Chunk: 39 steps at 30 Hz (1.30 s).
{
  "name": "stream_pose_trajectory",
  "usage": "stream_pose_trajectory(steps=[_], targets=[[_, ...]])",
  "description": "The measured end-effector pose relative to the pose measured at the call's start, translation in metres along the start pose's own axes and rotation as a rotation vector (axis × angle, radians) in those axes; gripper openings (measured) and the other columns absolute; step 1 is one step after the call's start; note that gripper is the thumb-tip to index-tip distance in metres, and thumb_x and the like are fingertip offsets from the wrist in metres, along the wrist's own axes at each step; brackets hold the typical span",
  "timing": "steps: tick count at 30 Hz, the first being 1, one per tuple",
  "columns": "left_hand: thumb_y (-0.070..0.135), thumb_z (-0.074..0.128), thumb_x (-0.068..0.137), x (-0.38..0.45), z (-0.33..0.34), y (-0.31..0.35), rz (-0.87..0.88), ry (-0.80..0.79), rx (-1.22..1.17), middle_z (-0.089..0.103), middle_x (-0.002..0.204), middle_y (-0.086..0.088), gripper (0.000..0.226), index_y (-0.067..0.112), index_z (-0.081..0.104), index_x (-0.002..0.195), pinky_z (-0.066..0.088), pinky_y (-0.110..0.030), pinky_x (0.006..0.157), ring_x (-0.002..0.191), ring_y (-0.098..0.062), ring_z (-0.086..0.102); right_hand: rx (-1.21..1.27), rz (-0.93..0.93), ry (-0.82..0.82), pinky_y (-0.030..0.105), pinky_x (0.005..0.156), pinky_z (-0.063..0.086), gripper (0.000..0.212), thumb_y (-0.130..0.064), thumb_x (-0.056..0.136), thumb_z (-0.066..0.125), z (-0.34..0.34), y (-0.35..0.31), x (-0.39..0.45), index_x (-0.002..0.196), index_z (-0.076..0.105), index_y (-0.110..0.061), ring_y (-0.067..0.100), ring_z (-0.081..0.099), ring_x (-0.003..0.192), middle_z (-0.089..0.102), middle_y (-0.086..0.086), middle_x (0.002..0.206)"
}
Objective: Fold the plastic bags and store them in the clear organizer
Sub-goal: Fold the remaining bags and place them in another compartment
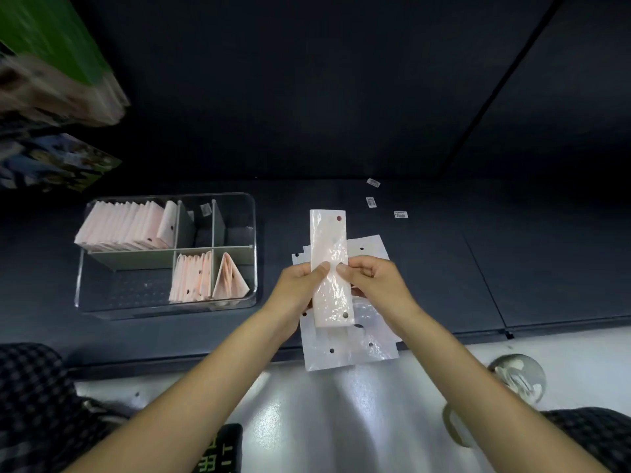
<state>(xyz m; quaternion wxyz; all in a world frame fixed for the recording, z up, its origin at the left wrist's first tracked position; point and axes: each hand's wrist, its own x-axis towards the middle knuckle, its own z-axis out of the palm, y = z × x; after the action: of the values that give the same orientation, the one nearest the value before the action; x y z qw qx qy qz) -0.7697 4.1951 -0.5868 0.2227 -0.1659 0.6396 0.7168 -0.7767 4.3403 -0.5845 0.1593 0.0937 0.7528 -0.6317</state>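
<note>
A pale pink plastic bag folded into a long narrow strip point(328, 240) is held upright above the dark mat. My left hand point(300, 288) pinches its left edge near the middle. My right hand point(372, 278) pinches its right edge at the same height. Under the strip lies a loose stack of flat plastic bags point(362, 349), hanging slightly over the mat's front edge. The clear organizer point(164, 307) stands to the left, split by grey dividers. Folded pink bags point(119, 227) fill its back left compartment, and more folded bags point(191, 278) stand in the front middle and front right compartments.
Three small white labels point(372, 201) lie on the mat behind the bags. Stacked printed packages point(51, 80) sit at the far left. The pale floor point(341, 404) shows below the mat edge, with my knees in checked fabric at both lower corners.
</note>
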Motion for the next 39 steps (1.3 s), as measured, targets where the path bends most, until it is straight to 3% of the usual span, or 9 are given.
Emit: stream_pose_trajectory(steps=[4,10,19,22,26,30,32,35,39], targets=[[0.017,0.057,0.093,-0.014,-0.013,0.005,0.017,0.019,-0.055,0.07,0.099,-0.017,0.022,-0.002,0.067,0.097,0.052,-0.04,0.086,0.087,-0.025,0.066,0.063,-0.04,0.073,0.027,0.07,0.056,0.009,-0.009,0.088,0.063,0.012,-0.008,-0.015,0.085,0.068,-0.003,0.017,0.068,0.073,0.072,0.013,0.085],[0.002,0.062,0.087,-0.024,-0.039,0.009,0.085,0.023,-0.069,0.071,0.082,-0.005,0.008,0.004,0.069,0.084,0.056,-0.021,0.063,0.071,-0.01,0.069,0.073,-0.026,0.053,0.021,0.061,0.054,0.009,-0.011,0.085,0.067,0.015,-0.009,-0.028,0.077,0.071,-0.012,0.012,0.062,0.065,0.071,0.003,0.072],[-0.008,0.056,0.086,-0.032,-0.052,0.013,0.146,-0.091,-0.11,0.07,0.077,-0.005,0.031,0.013,0.073,0.069,0.055,-0.022,0.061,0.072,-0.013,0.068,0.257,-0.068,-0.06,0.018,0.061,0.052,0.028,0.0,0.086,0.061,0.017,-0.011,-0.039,0.072,0.074,-0.021,0.008,0.064,0.067,0.069,-0.003,0.071],[-0.006,0.053,0.088,-0.033,-0.054,0.012,0.145,-0.101,-0.099,0.07,0.077,-0.004,0.033,0.014,0.071,0.068,0.055,-0.023,0.063,0.074,-0.014,0.069,0.204,-0.127,-0.044,0.019,0.061,0.051,0.027,0.003,0.087,0.057,0.021,-0.011,-0.042,0.074,0.07,-0.017,0.01,0.065,0.071,0.07,-0.001,0.075],[0.014,0.053,0.094,-0.033,-0.051,0.01,0.041,-0.08,-0.161,0.07,0.079,-0.007,0.011,0.013,0.064,0.092,0.055,-0.026,0.059,0.07,-0.017,0.069,0.11,-0.209,0.014,0.02,0.06,0.053,0.03,0.01,0.086,0.052,0.024,-0.009,-0.042,0.075,0.068,-0.013,0.009,0.066,0.071,0.07,-0.005,0.074],[0.015,0.061,0.09,-0.034,-0.045,0.003,-0.015,-0.094,-0.132,0.072,0.083,-0.006,0.012,0.008,0.069,0.087,0.054,-0.022,0.059,0.069,-0.012,0.07,0.042,-0.255,0.033,0.025,0.065,0.054,0.031,0.012,0.085,0.05,0.027,-0.007,-0.043,0.076,0.067,-0.012,0.013,0.063,0.073,0.067,-0.002,0.075],[0.007,0.063,0.088,-0.033,-0.043,0.0,0.021,0.015,-0.119,0.071,0.083,-0.005,0.01,0.009,0.07,0.081,0.055,-0.021,0.06,0.069,-0.011,0.069,0.003,-0.253,0.044,0.031,0.074,0.054,0.032,0.01,0.087,0.048,0.028,-0.007,-0.043,0.078,0.069,-0.013,0.022,0.063,0.081,0.068,0.003,0.082],[0.002,0.064,0.085,-0.032,-0.043,-0.003,0.162,0.113,-0.02,0.07,0.078,-0.001,0.018,0.013,0.07,0.073,0.056,-0.027,0.067,0.073,-0.015,0.065,0.0,-0.254,0.077,0.021,0.081,0.051,0.033,-0.001,0.092,0.046,0.03,-0.008,-0.044,0.09,0.073,-0.021,0.013,0.064,0.094,0.072,-0.005,0.095],[0.001,0.065,0.084,-0.035,-0.04,-0.003,0.363,0.059,0.15,0.071,0.069,0.008,0.028,0.023,0.071,0.068,0.053,-0.03,0.075,0.071,-0.011,0.064,-0.138,-0.3,0.053,0.018,0.077,0.05,0.02,-0.013,0.085,0.066,0.037,-0.009,-0.044,0.08,0.073,-0.031,0.003,0.066,0.083,0.073,-0.014,0.084]])
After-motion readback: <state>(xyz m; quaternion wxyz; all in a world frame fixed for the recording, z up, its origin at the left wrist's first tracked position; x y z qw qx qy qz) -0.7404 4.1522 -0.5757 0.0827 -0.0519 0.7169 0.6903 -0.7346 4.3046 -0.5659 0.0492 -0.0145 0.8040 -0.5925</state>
